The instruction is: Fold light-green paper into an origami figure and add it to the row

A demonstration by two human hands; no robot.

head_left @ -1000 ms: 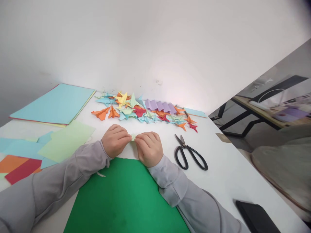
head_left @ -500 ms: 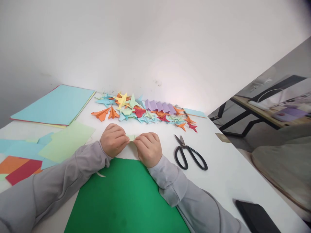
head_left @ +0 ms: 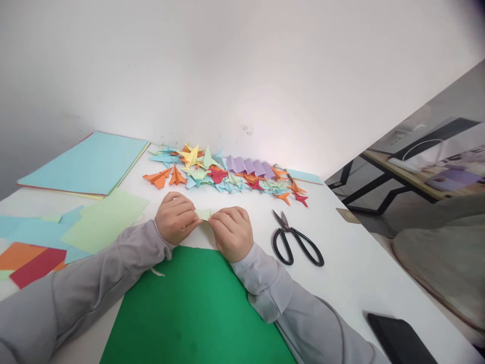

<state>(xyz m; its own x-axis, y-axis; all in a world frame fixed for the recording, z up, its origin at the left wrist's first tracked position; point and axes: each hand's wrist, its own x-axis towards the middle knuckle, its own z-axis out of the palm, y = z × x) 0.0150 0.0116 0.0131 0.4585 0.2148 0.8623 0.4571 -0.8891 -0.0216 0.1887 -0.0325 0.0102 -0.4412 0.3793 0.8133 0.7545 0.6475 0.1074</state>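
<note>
Between my two hands stretches a small piece of light green paper, folded, its ends hidden under my fingers. My left hand is closed, pinching the paper's left end. At the other end, my right hand pinches it too, fingers curled inward. Both hands are just beyond the far edge of a green sheet lying on the white table. Behind them spreads a pile of small folded paper shapes in orange, yellow, red, blue and green, with a purple zigzag-folded paper among them.
Black-handled scissors lie with blades parted to the right of my right hand. A dark flat object is at the table's near right. Left are loose coloured paper pieces and a stack of blue-topped sheets. A wall rises behind.
My left hand has shifted very slightly, and a little more of the light green paper shows between my hands. Both hands keep their pinch; everything else looks the same.
</note>
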